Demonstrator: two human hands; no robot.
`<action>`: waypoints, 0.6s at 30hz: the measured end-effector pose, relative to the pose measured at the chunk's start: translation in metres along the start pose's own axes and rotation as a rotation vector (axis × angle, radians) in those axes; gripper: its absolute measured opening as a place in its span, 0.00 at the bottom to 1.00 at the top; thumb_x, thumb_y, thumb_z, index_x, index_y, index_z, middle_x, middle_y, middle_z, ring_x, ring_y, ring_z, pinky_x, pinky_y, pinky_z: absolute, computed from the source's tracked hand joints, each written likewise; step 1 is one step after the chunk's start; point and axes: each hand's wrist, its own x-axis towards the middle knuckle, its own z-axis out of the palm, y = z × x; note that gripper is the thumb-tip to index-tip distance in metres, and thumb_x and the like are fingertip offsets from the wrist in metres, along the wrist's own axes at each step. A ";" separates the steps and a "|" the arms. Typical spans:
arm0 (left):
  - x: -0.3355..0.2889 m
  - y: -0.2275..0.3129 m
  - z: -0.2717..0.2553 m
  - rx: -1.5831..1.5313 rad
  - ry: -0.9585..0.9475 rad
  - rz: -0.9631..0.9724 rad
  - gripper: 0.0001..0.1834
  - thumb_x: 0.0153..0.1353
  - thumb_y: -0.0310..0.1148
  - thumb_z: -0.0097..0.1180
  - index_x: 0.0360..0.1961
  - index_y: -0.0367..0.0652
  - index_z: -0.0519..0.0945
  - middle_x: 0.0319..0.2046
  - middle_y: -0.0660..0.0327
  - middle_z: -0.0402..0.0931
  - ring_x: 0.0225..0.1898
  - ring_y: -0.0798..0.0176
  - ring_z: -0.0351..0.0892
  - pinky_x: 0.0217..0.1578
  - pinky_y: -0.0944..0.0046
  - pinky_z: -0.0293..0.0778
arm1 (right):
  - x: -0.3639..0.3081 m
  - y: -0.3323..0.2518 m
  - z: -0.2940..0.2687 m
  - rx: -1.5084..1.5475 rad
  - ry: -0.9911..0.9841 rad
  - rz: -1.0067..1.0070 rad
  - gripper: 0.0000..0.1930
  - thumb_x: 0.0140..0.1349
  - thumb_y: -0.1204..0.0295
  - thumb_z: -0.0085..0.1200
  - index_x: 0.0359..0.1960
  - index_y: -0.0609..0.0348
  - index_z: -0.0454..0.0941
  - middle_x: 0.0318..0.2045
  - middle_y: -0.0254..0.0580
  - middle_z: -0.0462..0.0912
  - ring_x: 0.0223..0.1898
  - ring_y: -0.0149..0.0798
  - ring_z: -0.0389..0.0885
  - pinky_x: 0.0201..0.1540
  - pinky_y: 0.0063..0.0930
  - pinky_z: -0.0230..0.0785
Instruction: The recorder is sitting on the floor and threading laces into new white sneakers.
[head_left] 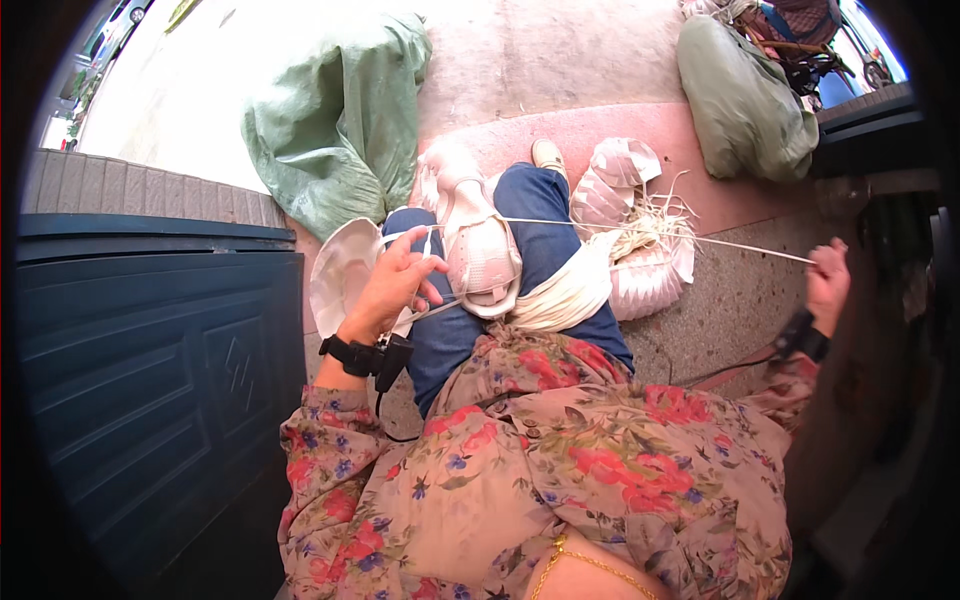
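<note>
A pale pinkish-white shoe (484,262) rests between my thighs, its heel end toward me. From it a thin white shoelace (745,246) stretches taut to the far right, where my right hand (828,285) is closed around its end. Left of the shoe, my left hand (395,285) has bent, partly spread fingers with white lace at the index fingertip; another strand runs below them to the shoe. A thick bundle of cream laces (575,290) lies across my right thigh, its loose ends fanned out over more pale shoe pieces (655,280).
Another white shoe piece (340,275) sits beside my left thigh. A large green sack (340,120) stands ahead on the left, and a second green sack (745,100) on the right. A dark blue panelled door (160,400) flanks my left side.
</note>
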 end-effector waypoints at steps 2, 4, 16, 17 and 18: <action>0.005 0.002 0.001 0.025 -0.009 -0.027 0.30 0.57 0.30 0.47 0.59 0.34 0.52 0.33 0.58 0.74 0.15 0.70 0.72 0.10 0.78 0.60 | -0.015 0.090 0.037 -0.221 0.006 0.040 0.06 0.62 0.73 0.42 0.27 0.54 0.64 0.13 0.24 0.51 0.14 0.21 0.49 0.14 0.16 0.42; 0.025 0.009 0.009 0.060 -0.018 -0.039 0.24 0.56 0.31 0.49 0.53 0.33 0.63 0.28 0.60 0.75 0.14 0.72 0.71 0.09 0.78 0.58 | -0.031 0.180 0.077 -0.628 0.094 0.058 0.04 0.59 0.74 0.44 0.27 0.55 0.70 0.13 0.21 0.57 0.12 0.18 0.52 0.13 0.15 0.43; 0.128 -0.005 0.033 1.102 0.216 0.263 0.10 0.53 0.38 0.51 0.32 0.47 0.80 0.31 0.52 0.78 0.36 0.51 0.77 0.37 0.54 0.71 | -0.087 0.379 0.128 -1.833 -1.256 0.180 0.21 0.59 0.59 0.39 0.21 0.64 0.75 0.23 0.57 0.76 0.29 0.56 0.76 0.34 0.46 0.67; 0.129 -0.003 0.034 1.116 0.216 0.256 0.10 0.53 0.38 0.51 0.32 0.47 0.80 0.31 0.52 0.78 0.37 0.51 0.77 0.37 0.54 0.71 | -0.092 0.371 0.124 -1.709 -1.320 0.203 0.21 0.60 0.59 0.39 0.21 0.64 0.75 0.22 0.58 0.75 0.27 0.56 0.75 0.33 0.46 0.67; 0.128 -0.003 0.032 1.112 0.217 0.246 0.10 0.53 0.38 0.51 0.32 0.47 0.80 0.31 0.52 0.78 0.37 0.51 0.77 0.37 0.54 0.71 | -0.110 0.356 0.127 -1.671 -1.375 0.311 0.21 0.60 0.59 0.40 0.22 0.64 0.74 0.21 0.57 0.75 0.26 0.54 0.75 0.32 0.44 0.66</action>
